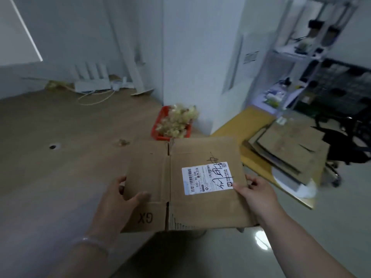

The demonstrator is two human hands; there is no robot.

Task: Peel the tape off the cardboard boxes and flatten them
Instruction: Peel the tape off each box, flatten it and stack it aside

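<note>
Box: one cardboard box (200, 153), flattened, held roughly level in front of the person. Its left part is over the near edge of the brown table (60, 177) and its right part is over the glossy floor (220, 257).
Box panels: two broad panels show, split by one crease running near to far. The letters "GX" are printed upside down on the near left flap.
Label: one white shipping label (207, 178) on the right panel, with black pen scrawl across it and the cardboard.
Left hand: the left hand (118, 199) grips the box's left edge, thumb pressed on top of the left panel and fingers curled under.
Right hand: the right hand (255, 189) grips the right edge, thumb on top at the label's near right corner and fingers wrapped below.
Bracelet: one pale bracelet (90, 242) on the left wrist.
Basket: one red basket (155, 127) just beyond the box's far edge, heaped with crumpled tape (176, 121).
Scrap: one small wad (122, 142) on the table, left of the basket.
Hole: one round hole (52, 146) in the tabletop, further left.
Stack: one pile of flattened cardboard (291, 145) on a yellow table (247, 119) to the right. The sheets overlap and cannot be counted.
Chair: one black chair (345, 141) right of the pile.
Shelf: one metal shelf (291, 55) at far right, its contents blurred.
Cable: one pale looped cable (96, 98) at the far left.
</note>
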